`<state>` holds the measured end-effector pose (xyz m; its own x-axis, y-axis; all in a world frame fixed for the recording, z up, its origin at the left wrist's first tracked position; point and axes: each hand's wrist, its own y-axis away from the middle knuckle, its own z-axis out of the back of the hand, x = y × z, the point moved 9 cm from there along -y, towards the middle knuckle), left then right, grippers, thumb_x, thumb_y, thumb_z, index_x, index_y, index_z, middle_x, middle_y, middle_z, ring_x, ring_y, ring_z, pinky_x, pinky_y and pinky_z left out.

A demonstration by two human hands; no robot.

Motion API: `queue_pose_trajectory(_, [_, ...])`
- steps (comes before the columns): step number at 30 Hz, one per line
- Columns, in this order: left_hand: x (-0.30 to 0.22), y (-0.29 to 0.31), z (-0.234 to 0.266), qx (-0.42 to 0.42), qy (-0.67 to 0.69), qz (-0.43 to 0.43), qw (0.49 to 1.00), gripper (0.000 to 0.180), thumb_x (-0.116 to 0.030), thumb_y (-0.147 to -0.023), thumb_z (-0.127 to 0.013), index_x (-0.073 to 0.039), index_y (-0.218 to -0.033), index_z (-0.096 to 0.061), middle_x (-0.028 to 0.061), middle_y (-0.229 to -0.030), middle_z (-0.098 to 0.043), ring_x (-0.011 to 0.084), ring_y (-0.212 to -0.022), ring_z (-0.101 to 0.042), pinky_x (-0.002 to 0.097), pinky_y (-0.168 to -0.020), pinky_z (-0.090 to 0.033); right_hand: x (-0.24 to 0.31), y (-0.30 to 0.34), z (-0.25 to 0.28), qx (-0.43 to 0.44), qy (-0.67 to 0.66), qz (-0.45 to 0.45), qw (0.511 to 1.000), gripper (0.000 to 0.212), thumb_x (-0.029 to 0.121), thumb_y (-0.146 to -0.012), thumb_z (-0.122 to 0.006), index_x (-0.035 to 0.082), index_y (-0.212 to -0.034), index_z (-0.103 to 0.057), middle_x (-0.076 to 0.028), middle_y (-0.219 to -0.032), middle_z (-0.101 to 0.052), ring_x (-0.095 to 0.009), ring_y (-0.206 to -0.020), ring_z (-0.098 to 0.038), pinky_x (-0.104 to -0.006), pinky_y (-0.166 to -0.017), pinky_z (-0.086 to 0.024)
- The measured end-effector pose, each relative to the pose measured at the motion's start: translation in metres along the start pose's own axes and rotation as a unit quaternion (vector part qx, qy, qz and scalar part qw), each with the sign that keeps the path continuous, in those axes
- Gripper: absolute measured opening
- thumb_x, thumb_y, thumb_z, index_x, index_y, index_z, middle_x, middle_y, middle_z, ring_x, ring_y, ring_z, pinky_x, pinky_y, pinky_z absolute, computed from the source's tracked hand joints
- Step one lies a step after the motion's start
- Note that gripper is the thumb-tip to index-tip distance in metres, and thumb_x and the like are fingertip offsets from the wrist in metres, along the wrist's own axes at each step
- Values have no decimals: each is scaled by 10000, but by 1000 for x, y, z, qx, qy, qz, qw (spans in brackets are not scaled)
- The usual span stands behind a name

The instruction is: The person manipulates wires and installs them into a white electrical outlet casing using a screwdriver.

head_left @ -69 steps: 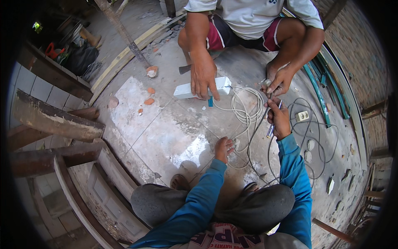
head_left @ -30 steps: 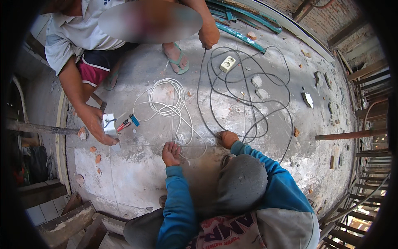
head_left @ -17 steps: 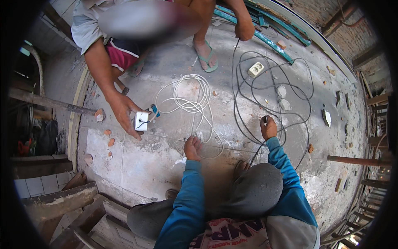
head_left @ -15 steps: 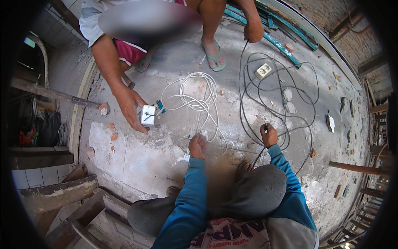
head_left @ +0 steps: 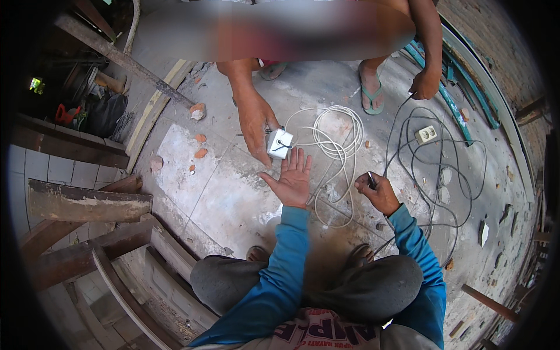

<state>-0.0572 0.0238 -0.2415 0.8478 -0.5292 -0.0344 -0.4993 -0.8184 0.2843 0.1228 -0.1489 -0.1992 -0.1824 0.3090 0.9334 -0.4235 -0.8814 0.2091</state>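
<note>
Head view of two bare hands at work above a grey tiled floor (head_left: 204, 201). I have the left hand (head_left: 293, 185) spread flat, palm up and fingers apart, its fingertips just below the box (head_left: 279, 146); whether they touch it, I cannot tell. I have the right hand (head_left: 382, 196) curled, thumb and fingers pinching a small dark stick (head_left: 371, 179), too small for me to identify further. Both hands reach forward from blue sleeves (head_left: 289, 248), past the bent knees (head_left: 382, 286).

The box is white and turned nearly end-on to me, with a short dark wire (head_left: 284, 143) at its near end. A co-worker's hand (head_left: 254, 129) grips it from the left; a blurred patch covers much of that person above. The co-worker's other hand (head_left: 426, 83), at upper right, holds the black cable (head_left: 430, 203), which runs down in loose loops to the right of my right hand. A cream socket (head_left: 426, 135) lies among those loops. Between box and cable I see the white cord (head_left: 341, 154), coiled on the floor.

Brick bits (head_left: 200, 153) lie at left, near the foot of a slanting post (head_left: 125, 59); green bars (head_left: 458, 114) lie at upper right, beyond the socket
</note>
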Motion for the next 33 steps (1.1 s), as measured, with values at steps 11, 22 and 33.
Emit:
queue_pose_trajectory(11, [-68, -16, -28, -22, -84, -73, 994, 591, -493, -961, -492, -89, -1391, -458, 114, -1368, -533, 283, -1260, -515, 551, -1080, -380, 177, -41, -72, 66, 62, 115, 989, 319, 240, -887, -734, 43, -1114, -625, -31, -770, -573, -94, -620, -484, -272, -575, -417])
queue_pose_trajectory(22, [-83, 18, -59, 1, -153, -114, 982, 659, -245, -810, -577, -37, -1408, -396, 124, -1329, -510, 286, -1186, -519, 556, -1066, -396, 94, -24, -105, 195, -92, -231, 949, 588, 467, -919, -667, 32, -1267, -480, -69, -848, -623, -97, -605, -525, -247, -473, -447])
queue_pose_trajectory(33, [-98, 34, -105, 18, -145, -219, 965, 651, -252, -816, -597, -35, -1397, -400, 105, -1344, -503, 283, -1207, -501, 553, -1067, -401, 76, 27, -73, 240, -125, -223, 937, 492, 170, -909, -650, 19, -1338, -462, -52, -806, -607, -107, -610, -552, -249, -488, -467])
